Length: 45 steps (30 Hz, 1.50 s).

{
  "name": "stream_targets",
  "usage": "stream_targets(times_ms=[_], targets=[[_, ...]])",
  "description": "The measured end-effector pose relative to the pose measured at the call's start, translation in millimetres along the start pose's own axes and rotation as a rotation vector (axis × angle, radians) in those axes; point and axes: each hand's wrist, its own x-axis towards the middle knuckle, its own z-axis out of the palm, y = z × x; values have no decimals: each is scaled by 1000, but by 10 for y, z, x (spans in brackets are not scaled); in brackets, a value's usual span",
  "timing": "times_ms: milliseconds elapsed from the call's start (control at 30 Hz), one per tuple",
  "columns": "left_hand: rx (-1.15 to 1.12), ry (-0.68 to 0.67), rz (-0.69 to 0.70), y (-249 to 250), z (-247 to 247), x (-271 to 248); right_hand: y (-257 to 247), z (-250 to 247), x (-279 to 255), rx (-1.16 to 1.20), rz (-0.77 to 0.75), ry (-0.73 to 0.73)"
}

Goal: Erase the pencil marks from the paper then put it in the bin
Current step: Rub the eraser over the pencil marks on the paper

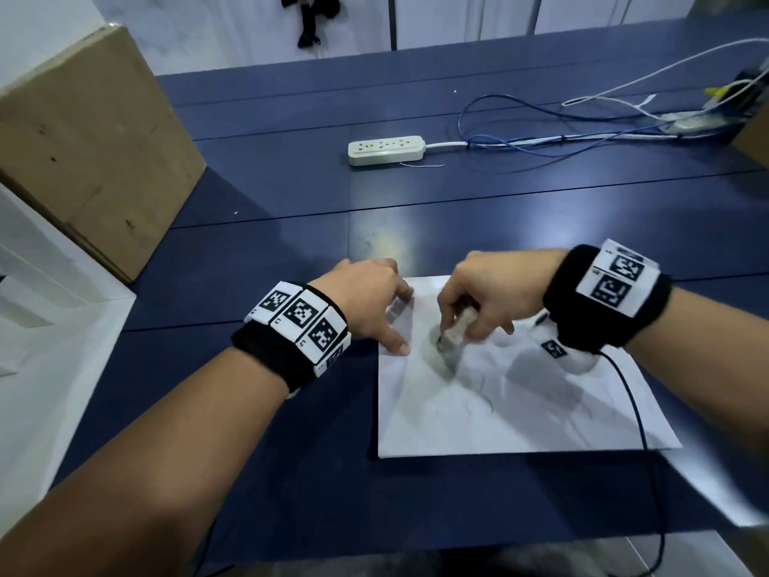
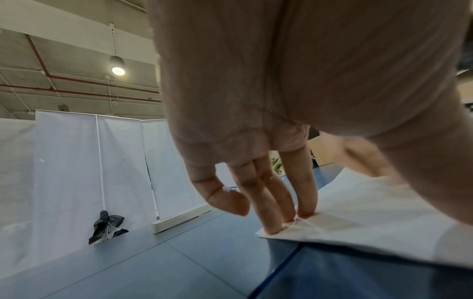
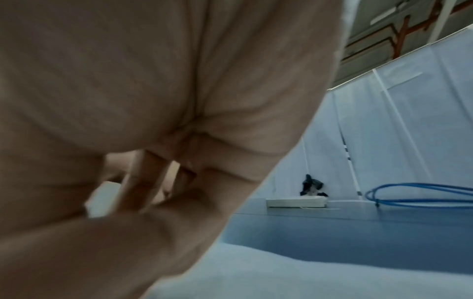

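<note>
A white sheet of paper (image 1: 520, 406) with faint pencil lines lies on the dark blue table (image 1: 291, 251) in front of me. My left hand (image 1: 374, 301) presses the sheet's far left corner with straight fingers (image 2: 271, 212), the thumb on the left edge. My right hand (image 1: 478, 297) pinches a white eraser (image 1: 455, 333) and holds its tip on the paper (image 3: 307, 273) near the top middle. In the right wrist view the eraser (image 3: 102, 198) shows blurred between the fingers. No bin is in view.
A large cardboard box (image 1: 83, 152) stands on the table at the left. A white power strip (image 1: 387, 149) with blue and white cables (image 1: 541, 135) lies at the back. A black cord (image 1: 641, 431) runs from my right wristband over the paper.
</note>
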Motion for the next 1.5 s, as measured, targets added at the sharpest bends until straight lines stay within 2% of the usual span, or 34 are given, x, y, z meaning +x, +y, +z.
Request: stream_targets(times_ms=[100,167,233,333,367,533,600,667,767,800,833,967,1033,1100,1200,1233,1300,1400,1500], targets=[[5,-2,-1,14,-12,-1,117,-132,180,-21,93,234],[7,1,-3,16,-16,8,172,-151,207,-15,114,295],[7,1,-7,7,-11,19,143,-93,127,5,64,225],[-7,3,-6,-9,4,33,11,35,-32,45,-9,-23],[-8,0,-6,-6,1,35,1,46,-41,45,-11,-46],[4,-4,-1,12,-15,11,183,-136,226,-48,135,245],[3,-1,0,13,-14,9,208,-139,233,-39,135,261],[5,2,-4,8,-9,16,132,-79,119,-19,73,179],[1,7,-5,-5,-1,34,-27,28,-64,18,-5,-50],[1,6,-5,-6,3,35,-39,34,-66,13,-14,-71],[3,6,-4,-2,5,34,-21,22,-35,-6,-12,-44],[-4,3,-3,12,-13,15,195,-127,201,-37,114,222],[2,-1,0,18,-24,14,252,-131,218,-21,124,258],[8,-2,-4,16,-27,19,188,-66,114,11,65,189],[5,-3,-3,4,-20,32,3,67,-74,58,-14,-51],[3,-5,-3,9,-18,31,-11,84,-85,51,-22,-71],[11,-7,-6,16,-23,32,47,32,-2,0,-1,19],[22,-15,-6,30,-38,19,197,-114,171,-65,119,237],[26,-29,-10,38,-47,24,218,-104,155,-44,110,256]])
